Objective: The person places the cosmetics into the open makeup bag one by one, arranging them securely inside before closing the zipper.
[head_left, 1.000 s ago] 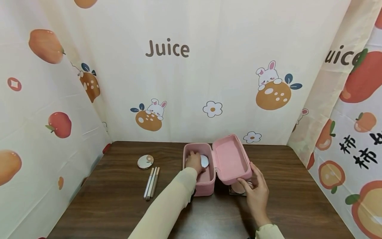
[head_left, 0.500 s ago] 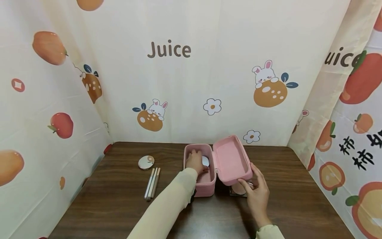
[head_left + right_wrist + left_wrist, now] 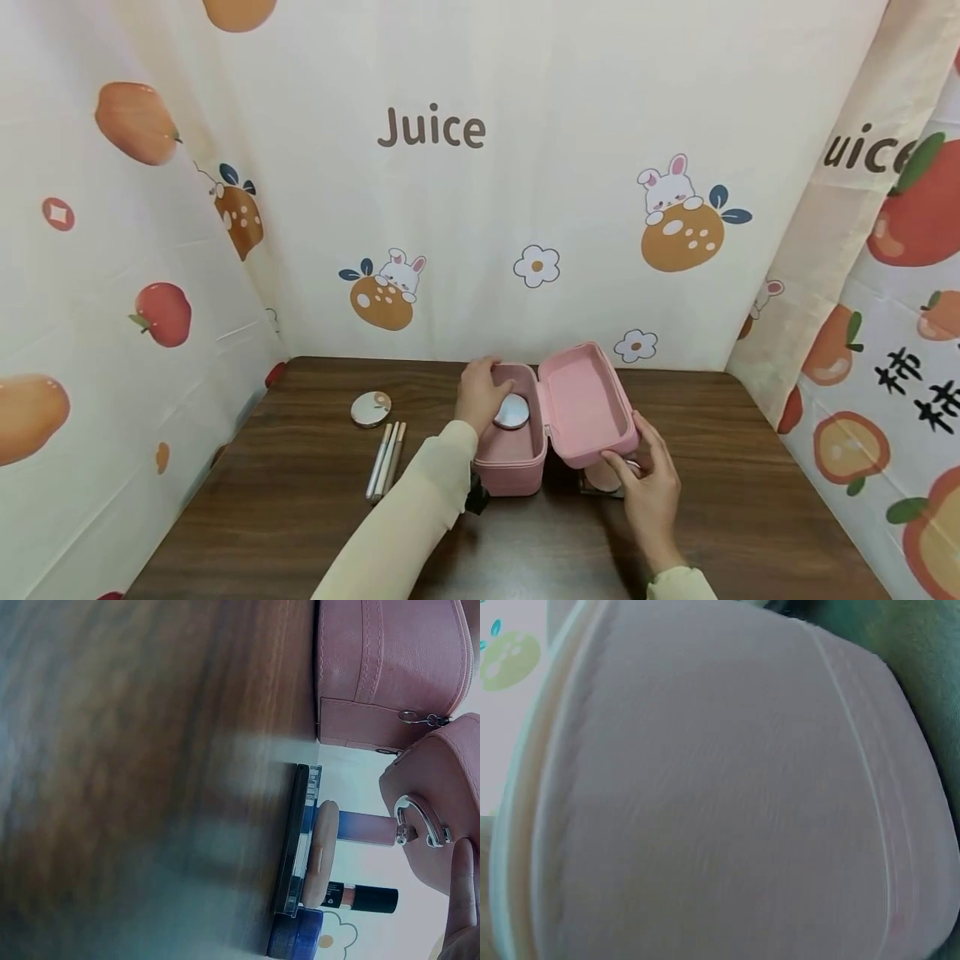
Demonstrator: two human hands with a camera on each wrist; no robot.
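A pink cosmetic case stands with its lid swung out to the right. My right hand holds the lid by its front right corner, thumb on the inner edge. My left hand is over the case's left rim, fingers extended, thumb reaching over the inside. Inside lies a round, shiny compact, close to that thumb. The left wrist view is filled by the side of the case, with the left hand itself out of sight. In the right wrist view, fingers press the lid near its metal handle.
Left of the case lie a round mirror and several slim pen-like sticks. Beneath the lid are a flat black palette, a beige puff, a pink tube, a black lipstick and a blue jar.
My left hand has come up out of the case to its left rim, leaving the round compact in fuller view inside. The right hand keeps its hold on the lid.
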